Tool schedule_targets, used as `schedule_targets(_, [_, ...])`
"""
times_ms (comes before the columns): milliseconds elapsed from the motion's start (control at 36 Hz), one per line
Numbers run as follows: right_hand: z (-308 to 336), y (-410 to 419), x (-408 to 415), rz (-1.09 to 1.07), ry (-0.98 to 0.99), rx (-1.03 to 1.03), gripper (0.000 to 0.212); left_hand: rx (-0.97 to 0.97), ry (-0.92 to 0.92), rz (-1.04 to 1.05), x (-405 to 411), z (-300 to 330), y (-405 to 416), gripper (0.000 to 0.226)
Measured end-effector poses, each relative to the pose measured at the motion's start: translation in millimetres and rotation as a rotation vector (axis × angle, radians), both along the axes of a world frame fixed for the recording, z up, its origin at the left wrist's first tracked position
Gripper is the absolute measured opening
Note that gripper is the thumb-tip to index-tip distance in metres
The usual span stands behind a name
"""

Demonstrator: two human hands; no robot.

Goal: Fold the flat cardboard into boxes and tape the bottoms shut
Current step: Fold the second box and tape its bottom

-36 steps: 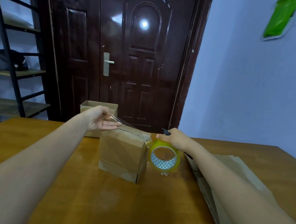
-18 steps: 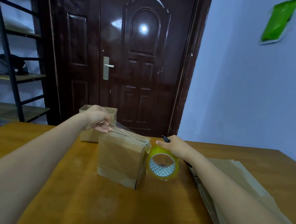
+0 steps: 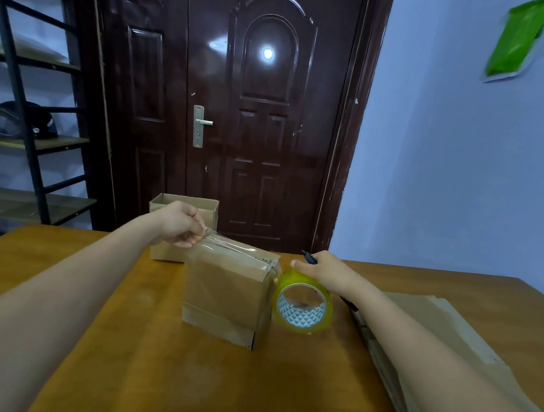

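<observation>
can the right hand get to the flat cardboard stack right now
Probably not freely: the right hand is gripping the tape roll and a pen. The flat cardboard stack lies uncovered just beside that forearm.

left hand (image 3: 181, 224) pinching tape (image 3: 230, 246), box (image 3: 228, 295); roll (image 3: 303, 305)

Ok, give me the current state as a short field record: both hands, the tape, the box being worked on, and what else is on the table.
left hand: pinches the free tape end above the box's far edge
right hand: grips the tape roll and a dark pen-like tool
tape strip: stretched across the box top
box: standing on the table, flaps closed
second box: behind, open top
flat cardboard: stacked at right
</observation>
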State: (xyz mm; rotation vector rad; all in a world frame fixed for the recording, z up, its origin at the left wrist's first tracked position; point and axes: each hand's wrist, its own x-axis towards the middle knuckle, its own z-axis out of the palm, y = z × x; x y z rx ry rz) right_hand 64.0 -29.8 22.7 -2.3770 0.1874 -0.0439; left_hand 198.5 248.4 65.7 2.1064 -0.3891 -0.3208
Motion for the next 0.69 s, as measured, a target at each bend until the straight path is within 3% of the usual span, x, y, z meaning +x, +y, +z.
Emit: schedule_targets(694, [-3,0,0,0.015,-0.016,0.067,0.042,0.137,-0.179,0.114,-3,-12,-14,0.022])
